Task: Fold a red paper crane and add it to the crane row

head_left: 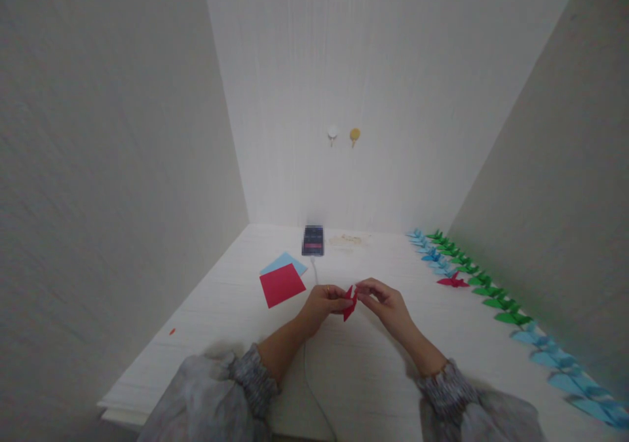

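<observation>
Red folded paper (348,313), a red sheet (282,285), a light-blue sheet (285,259); green cranes (489,291), blue cranes (580,383) and one red crane (453,282) along the right edge of the white, faintly streaked desk (223,334); mottled grey cuffs (257,378); a white hook (333,132), a yellow hook (354,133)

You have a white table (216,337) in front of you. Toward its back lies a phone (313,240), with a pale cable (308,380) running across the tabletop toward you. To your left, a red sheet (282,285) partly covers a light blue sheet (284,262), and an orange scrap (171,331) lies farther out. Along your right side stand green paper birds (479,281), blue paper birds (574,384) and one red paper bird (453,283).
</observation>
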`<act>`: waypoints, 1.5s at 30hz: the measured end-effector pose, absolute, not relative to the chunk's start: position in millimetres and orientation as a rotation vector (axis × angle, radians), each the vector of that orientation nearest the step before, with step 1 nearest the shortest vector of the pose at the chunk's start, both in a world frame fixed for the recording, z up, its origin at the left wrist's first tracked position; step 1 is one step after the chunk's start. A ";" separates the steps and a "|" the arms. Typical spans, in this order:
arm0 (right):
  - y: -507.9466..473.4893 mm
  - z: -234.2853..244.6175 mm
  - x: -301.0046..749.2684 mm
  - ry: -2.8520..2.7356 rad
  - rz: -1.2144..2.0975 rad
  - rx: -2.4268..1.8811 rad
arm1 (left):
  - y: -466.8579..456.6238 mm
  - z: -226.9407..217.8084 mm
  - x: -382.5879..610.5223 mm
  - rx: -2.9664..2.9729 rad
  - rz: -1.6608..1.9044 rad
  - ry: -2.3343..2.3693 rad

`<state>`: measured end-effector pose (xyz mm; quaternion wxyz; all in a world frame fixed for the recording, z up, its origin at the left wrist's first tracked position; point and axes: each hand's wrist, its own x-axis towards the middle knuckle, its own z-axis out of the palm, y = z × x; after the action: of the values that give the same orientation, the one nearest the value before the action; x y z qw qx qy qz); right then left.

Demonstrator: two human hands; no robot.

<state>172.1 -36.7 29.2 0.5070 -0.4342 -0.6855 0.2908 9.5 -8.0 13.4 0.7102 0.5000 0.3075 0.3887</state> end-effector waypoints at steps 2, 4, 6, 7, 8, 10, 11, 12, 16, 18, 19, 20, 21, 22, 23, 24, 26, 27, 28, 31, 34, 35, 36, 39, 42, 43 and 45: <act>-36.6 29.3 172.9 -1.676 0.691 -1.043 | -8.6 14.4 9.8 1.110 0.852 0.687; -37.1 31.5 173.7 -1.732 0.649 -1.036 | -9.0 15.0 10.0 1.108 0.847 0.692; -38.3 34.8 174.5 -1.793 0.586 -1.029 | -9.0 14.5 10.3 1.110 0.853 0.703; -39.0 36.3 174.9 -1.818 0.553 -1.029 | -8.8 13.8 10.4 1.112 0.856 0.707; -39.6 37.7 175.4 -1.843 0.523 -1.033 | -8.5 13.0 10.6 1.118 0.858 0.711; -40.6 39.4 176.6 -1.898 0.468 -1.043 | -8.1 11.1 10.8 1.132 0.852 0.719; -40.9 39.8 177.3 -1.928 0.445 -1.044 | -8.0 10.3 10.9 1.141 0.844 0.719; -41.1 39.8 178.1 -1.956 0.424 -1.040 | -8.1 9.7 11.0 1.150 0.835 0.716; -41.7 39.2 180.6 -2.045 0.353 -1.015 | -9.3 8.2 11.3 1.203 0.793 0.700; -42.3 39.3 180.9 -2.084 0.324 -1.008 | -9.9 7.5 11.8 1.222 0.779 0.715; -42.7 39.5 180.8 -2.099 0.312 -1.002 | -10.0 7.2 12.2 1.227 0.774 0.723; -43.1 39.7 180.5 -2.111 0.304 -0.996 | -10.1 6.9 12.6 1.227 0.772 0.730; -43.5 39.9 180.2 -2.119 0.297 -0.990 | -10.1 6.7 13.1 1.226 0.771 0.734; -43.8 40.1 179.9 -2.125 0.293 -0.984 | -10.0 6.6 13.5 1.225 0.773 0.735; -44.0 40.2 179.6 -2.127 0.288 -0.979 | -10.0 6.6 13.9 1.224 0.776 0.734; -44.2 40.2 179.3 -2.129 0.283 -0.977 | -9.9 6.7 14.3 1.222 0.784 0.733; -44.3 40.2 179.0 -2.132 0.279 -0.977 | -9.8 7.2 14.7 1.212 0.807 0.726; -44.4 40.2 179.0 -2.130 0.286 -0.979 | -10.0 7.6 14.9 1.207 0.818 0.720; -44.4 40.2 178.9 -2.128 0.300 -0.980 | -10.2 8.1 15.0 1.203 0.830 0.716; -44.7 40.3 178.8 -2.100 0.352 -0.970 | -11.6 10.5 15.1 1.198 0.857 0.711; -45.0 40.6 178.3 -2.067 0.374 -0.949 | -13.1 13.0 15.3 1.185 0.877 0.697; -45.0 40.7 177.9 -2.056 0.379 -0.941 | -13.4 13.3 15.4 1.184 0.885 0.691; -44.9 40.7 177.4 -2.044 0.387 -0.933 | -13.5 13.2 15.7 1.188 0.893 0.687; -44.1 40.7 175.0 -1.973 0.423 -0.921 | -12.7 10.7 16.8 1.219 0.936 0.687; -42.8 40.5 172.3 -1.873 0.483 -0.948 | -11.7 8.1 17.3 1.302 1.023 0.696; -42.4 40.6 171.5 -1.846 0.507 -0.960 | -11.6 8.3 17.1 1.351 1.060 0.697; -41.7 40.9 170.6 -1.812 0.554 -0.979 | -12.1 10.4 16.0 1.464 1.120 0.694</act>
<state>170.6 -41.7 40.9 0.4834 -0.4018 -0.7437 0.2275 16.0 -12.1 10.4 0.5528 0.6194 0.2937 0.4739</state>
